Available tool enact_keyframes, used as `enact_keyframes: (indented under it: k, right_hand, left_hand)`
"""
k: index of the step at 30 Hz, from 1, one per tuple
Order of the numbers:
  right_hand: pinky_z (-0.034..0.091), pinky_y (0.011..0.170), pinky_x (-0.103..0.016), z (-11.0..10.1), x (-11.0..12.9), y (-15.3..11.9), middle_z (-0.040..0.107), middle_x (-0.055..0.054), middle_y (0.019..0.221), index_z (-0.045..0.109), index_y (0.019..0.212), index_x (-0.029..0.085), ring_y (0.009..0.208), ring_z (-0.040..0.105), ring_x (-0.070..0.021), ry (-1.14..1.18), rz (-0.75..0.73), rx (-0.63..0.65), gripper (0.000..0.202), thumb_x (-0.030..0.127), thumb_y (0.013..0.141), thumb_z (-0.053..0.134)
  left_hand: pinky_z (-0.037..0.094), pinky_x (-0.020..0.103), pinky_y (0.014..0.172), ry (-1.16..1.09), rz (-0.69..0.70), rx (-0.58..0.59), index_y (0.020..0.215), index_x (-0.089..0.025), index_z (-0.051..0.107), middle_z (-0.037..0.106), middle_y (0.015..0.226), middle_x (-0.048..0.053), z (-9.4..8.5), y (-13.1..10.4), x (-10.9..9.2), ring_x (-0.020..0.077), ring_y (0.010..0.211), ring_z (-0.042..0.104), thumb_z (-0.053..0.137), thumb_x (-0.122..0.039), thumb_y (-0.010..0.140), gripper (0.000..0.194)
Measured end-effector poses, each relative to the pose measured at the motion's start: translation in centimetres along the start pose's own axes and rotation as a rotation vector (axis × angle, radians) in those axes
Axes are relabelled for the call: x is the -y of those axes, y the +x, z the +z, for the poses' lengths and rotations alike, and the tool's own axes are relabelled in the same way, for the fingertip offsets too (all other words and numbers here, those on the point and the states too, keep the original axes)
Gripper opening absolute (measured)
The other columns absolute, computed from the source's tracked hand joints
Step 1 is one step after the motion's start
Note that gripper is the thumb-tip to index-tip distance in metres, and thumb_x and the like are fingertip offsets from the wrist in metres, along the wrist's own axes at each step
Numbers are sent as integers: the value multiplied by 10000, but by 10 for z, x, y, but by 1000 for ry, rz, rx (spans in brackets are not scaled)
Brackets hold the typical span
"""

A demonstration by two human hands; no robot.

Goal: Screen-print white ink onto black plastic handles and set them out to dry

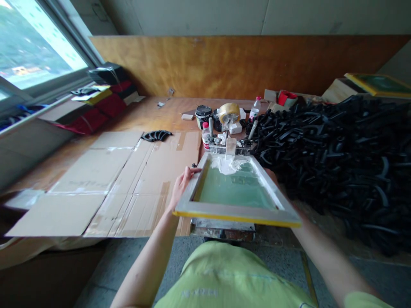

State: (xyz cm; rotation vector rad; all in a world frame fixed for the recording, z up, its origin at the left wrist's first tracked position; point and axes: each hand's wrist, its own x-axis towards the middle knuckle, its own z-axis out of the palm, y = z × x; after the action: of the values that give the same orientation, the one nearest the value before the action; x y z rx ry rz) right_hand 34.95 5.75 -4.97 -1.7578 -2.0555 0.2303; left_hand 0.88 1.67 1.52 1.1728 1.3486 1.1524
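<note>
A screen printing frame is tilted in front of me, with pale bars and a yellow near edge. Its green mesh carries white ink toward the far end, where a pale scraper-like piece stands upright. My left hand is closed on the left bar, thumb on top and fingers partly hidden. Over at the right bar, my right hand grips the frame, mostly hidden behind it. Beyond the frame is a metal clamp base; below its near edge shows a printing base.
Flattened cardboard covers the table's left, bearing several curved black pieces. A large heap of black plastic parts lies right. Behind the frame stand a tub, a tape roll and bottles. Boxes sit by the window.
</note>
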Motion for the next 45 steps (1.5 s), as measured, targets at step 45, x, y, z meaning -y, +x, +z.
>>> enact_keyframes:
  k: [45]
  right_hand:
    - [446,782,-274,1,-27,59,704,-80,891,641,1027,138,815,620,-170,147,271,-54,254,303,931,473]
  left_hand:
    - [529,278,669,-324,50,-51,1067,-163,609,659,900,52,16,43,-38,151,748,633,486,-597,853,499]
